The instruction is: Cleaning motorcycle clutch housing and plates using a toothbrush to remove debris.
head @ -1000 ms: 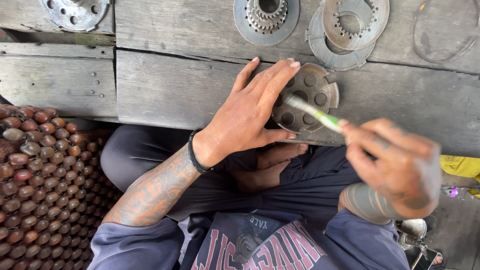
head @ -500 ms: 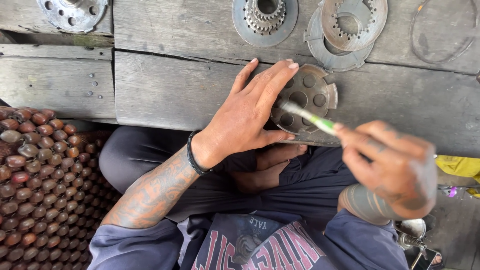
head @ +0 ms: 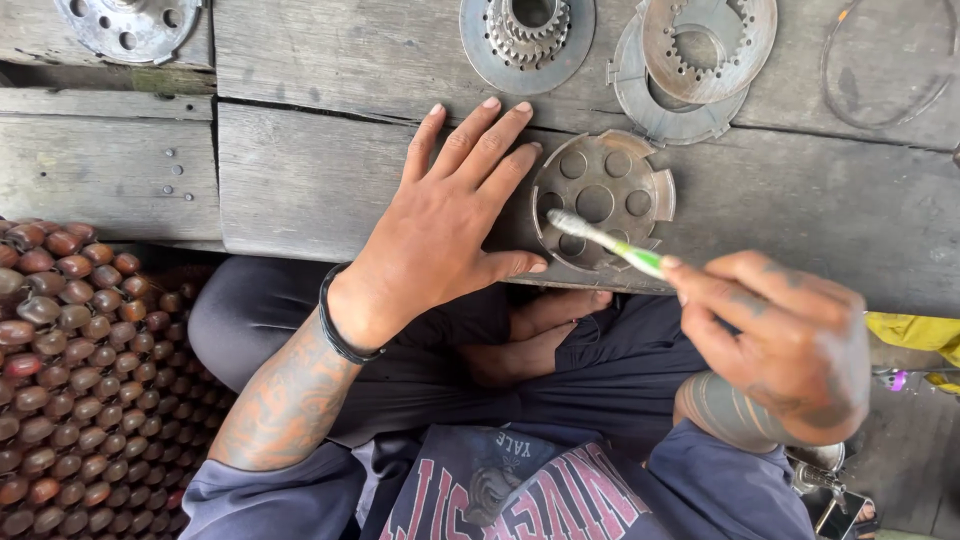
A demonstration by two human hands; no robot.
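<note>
Round metal plate (head: 603,200) with holes lies at near table (head: 300,180) edge. Left hand (head: 450,225) flat, fingers spread wide, touching its left rim. Right hand (head: 785,335) grips green toothbrush (head: 605,242), bristles on plate. Geared discs (head: 527,40) behind, cut off at top. Shirt print partly hidden.

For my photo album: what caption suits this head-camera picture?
Left hand steadies a round holed metal plate on wooden planks while right hand brushes it with a toothbrush.
</note>
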